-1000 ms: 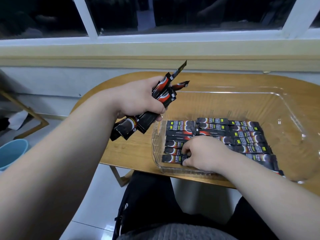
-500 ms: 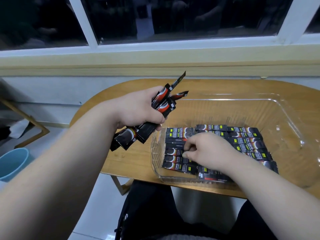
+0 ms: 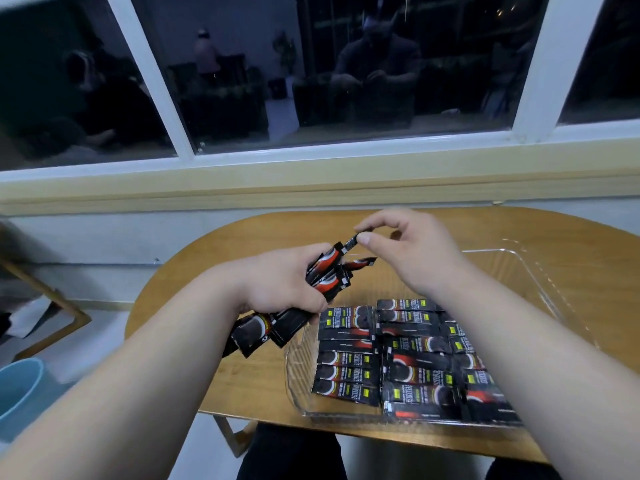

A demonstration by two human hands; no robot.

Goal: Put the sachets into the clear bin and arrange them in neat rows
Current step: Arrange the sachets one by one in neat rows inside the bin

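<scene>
Indoors, clear bin (image 3: 519,261) on wooden table (image 3: 575,282) below dark window (image 3: 346,81).

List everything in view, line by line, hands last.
table: one, wood-brown, centre
window: one, white frame, dark panes, behind the table
clear bin: one, transparent, on the table
laid sachets: many, black with red and yellow print, flat in columns in the clear bin's near part; some hidden
bundle of sachets: several, black and red, held above the table left of the clear bin
single sachet: one, black, sticking up out of the bundle of sachets
bucket: one, light blue, floor at left
left hand: grips the bundle of sachets
right hand: pinches the single sachet's tip
</scene>
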